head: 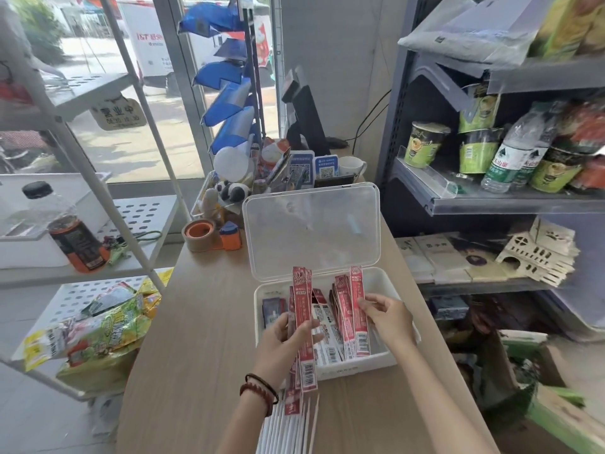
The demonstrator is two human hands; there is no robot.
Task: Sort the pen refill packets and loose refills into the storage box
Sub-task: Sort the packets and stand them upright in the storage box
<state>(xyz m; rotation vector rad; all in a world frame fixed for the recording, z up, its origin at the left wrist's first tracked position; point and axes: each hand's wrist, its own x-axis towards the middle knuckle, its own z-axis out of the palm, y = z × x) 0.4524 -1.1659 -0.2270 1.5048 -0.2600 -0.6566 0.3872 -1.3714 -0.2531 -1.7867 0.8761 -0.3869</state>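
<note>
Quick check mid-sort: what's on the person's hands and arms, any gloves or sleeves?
No gloves or sleeves show. The left hand has two bracelets at its wrist: a thin dark cord and a reddish-brown beaded string. The right hand wears nothing.

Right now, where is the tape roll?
Head view: the tape roll stands on the table, at its far left, just left of the storage box lid.
</note>
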